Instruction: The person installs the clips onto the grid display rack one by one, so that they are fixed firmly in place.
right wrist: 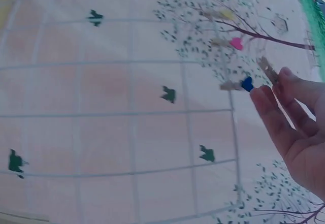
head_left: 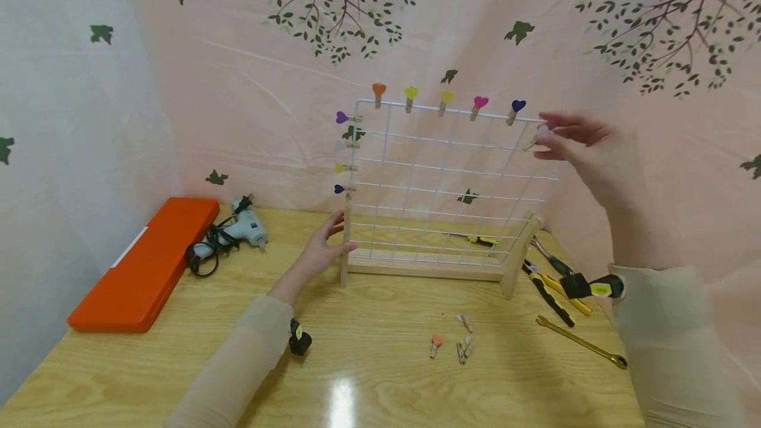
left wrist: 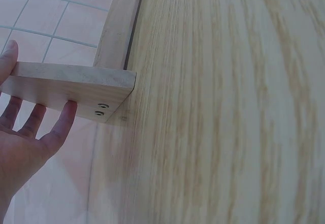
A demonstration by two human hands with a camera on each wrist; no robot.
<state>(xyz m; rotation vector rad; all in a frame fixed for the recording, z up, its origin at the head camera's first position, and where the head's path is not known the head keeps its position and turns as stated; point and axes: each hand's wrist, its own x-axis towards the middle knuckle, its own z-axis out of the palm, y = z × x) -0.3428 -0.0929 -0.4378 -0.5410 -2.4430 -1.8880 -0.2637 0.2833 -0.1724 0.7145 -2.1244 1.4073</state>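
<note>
A white wire grid stands in a wooden base. My left hand grips the left wooden upright, thumb on one side and fingertips on the other. At the grid's upper right corner, my right hand pinches a small clothespin with a pale top between thumb and fingers. Heart-topped clothespins line the grid's top edge, among them an orange one, a pink one and a dark blue one. Several more, including a purple one, are clipped down the left edge.
Loose clothespins, one with an orange heart, lie on the table before the stand. An orange case and a glue gun lie left. Pliers, a wrench and a screwdriver lie right and behind.
</note>
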